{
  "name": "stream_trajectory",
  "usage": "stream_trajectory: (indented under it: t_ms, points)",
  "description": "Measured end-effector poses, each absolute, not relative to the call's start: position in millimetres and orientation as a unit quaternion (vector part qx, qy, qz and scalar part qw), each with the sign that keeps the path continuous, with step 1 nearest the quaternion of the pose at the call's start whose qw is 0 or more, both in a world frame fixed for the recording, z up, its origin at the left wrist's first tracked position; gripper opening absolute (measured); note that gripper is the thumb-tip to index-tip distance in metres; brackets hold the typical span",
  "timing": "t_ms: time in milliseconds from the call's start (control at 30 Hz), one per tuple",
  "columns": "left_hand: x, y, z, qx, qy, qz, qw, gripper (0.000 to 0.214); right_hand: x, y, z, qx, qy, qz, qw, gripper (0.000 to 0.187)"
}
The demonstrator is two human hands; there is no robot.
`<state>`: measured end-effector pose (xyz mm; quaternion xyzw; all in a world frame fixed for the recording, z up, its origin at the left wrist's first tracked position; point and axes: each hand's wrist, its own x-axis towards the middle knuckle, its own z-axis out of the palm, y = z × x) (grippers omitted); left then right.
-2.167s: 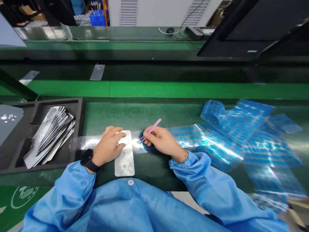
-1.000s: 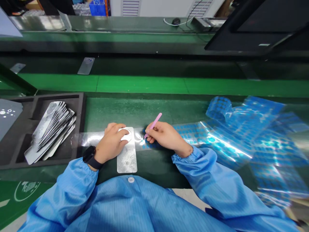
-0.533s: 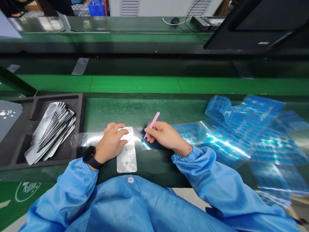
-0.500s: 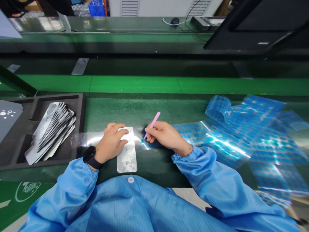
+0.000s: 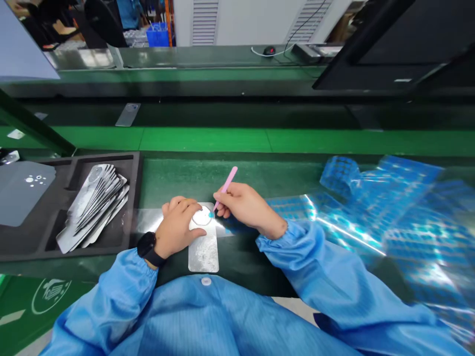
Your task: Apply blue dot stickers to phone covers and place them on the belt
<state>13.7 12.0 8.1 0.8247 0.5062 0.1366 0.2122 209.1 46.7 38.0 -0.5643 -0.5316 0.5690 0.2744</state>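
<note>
A silvery phone back plate (image 5: pixel 204 252) lies flat on the green bench in front of me. My left hand (image 5: pixel 180 222) rests over its upper left side, thumb and index finger spread around the round camera area. In my right hand (image 5: pixel 243 205) are pink tweezers (image 5: pixel 227 184), pinched between thumb and fingers. Their tip is at the plate's upper right, by a small blue piece (image 5: pixel 211 215) on the camera area; whether they still grip it I cannot tell. A clear strip (image 5: pixel 150 220) runs beneath the plate, joining blue-dotted film (image 5: pixel 287 206) on the right.
A dark foam tray (image 5: pixel 136 198) at left holds a fanned stack of similar plates (image 5: pixel 96 207) and a grey sheet (image 5: pixel 25 193). Crumpled blue dotted film (image 5: pixel 408 198) covers the right side. Another plate (image 5: pixel 128 114) lies beyond the green strip. A dark monitor (image 5: pixel 404 44) juts in top right.
My right hand has brought the tweezers left from the film to the plate. A blue piece now shows on the camera area. My left thumb and index finger have spread off the camera area.
</note>
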Motion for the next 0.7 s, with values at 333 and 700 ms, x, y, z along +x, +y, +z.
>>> stream_trajectory:
  t_ms: [333,700]
  points:
    - [14.0,9.0,3.1,0.83,0.501,0.136,0.204,0.05,200.7,52.0,14.2,-0.595,-0.524,0.563,0.233,0.026]
    - [13.6,8.6,4.1,0.835,0.497,0.127,0.199,0.048,199.3,48.2,15.3,-0.598,-0.523,0.555,0.247,0.021]
